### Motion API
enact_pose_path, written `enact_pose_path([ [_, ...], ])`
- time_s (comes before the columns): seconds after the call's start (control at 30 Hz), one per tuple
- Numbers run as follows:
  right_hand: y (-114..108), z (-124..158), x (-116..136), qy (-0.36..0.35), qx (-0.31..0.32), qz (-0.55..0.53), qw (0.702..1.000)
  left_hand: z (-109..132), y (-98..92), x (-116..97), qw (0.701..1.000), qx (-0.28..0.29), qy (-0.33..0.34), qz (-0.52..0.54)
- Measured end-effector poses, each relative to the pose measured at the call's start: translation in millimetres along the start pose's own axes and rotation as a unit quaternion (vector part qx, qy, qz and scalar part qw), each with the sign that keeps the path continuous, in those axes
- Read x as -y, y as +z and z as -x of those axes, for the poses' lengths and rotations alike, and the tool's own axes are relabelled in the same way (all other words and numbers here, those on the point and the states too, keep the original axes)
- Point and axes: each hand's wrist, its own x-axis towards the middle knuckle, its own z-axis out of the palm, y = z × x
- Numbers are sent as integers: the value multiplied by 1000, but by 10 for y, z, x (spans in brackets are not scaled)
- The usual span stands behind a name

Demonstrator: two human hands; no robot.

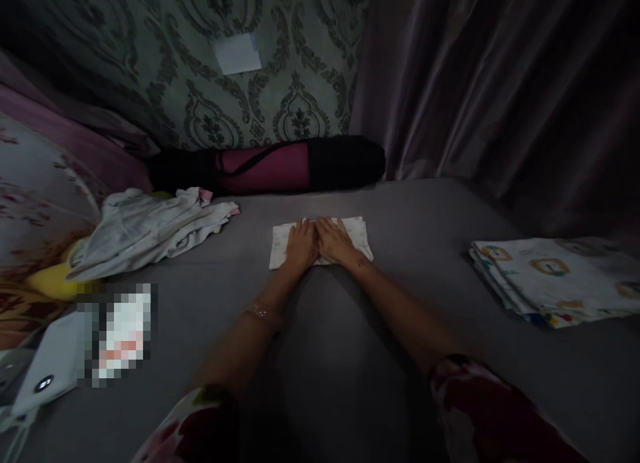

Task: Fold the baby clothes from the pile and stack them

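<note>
A small white folded cloth lies flat on the grey bed sheet, straight ahead of me. My left hand rests palm down on its left half, fingers stretched out. Beside it, my right hand presses flat on the middle of the same cloth, fingers extended. The two hands nearly touch at the thumbs. Parts of the cloth under the palms are hidden.
To the left sits a crumpled heap of light cloths, near a yellow object and a white device. Folded printed cloths lie at right. A black and pink long bag lines the wall.
</note>
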Motion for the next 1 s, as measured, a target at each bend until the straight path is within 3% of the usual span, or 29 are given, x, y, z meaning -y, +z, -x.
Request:
enact_pose_path([
  [0.13,246,-33,98,-34,45,-10,998,-7,156,2,998,61,-35,-10],
  [0.27,333,-15,45,-25,26,-13,999,28,217,127,997,56,-40,-21],
  [0.53,322,59,-164,54,-2,13,998,70,114,322,991,97,-88,-22],
  [0.67,259,123,-335,95,-1,28,995,123,99,453,991,87,-101,-21],
  [1.0,267,157,-429,109,7,25,994,141,110,525,991,91,-91,-23],
])
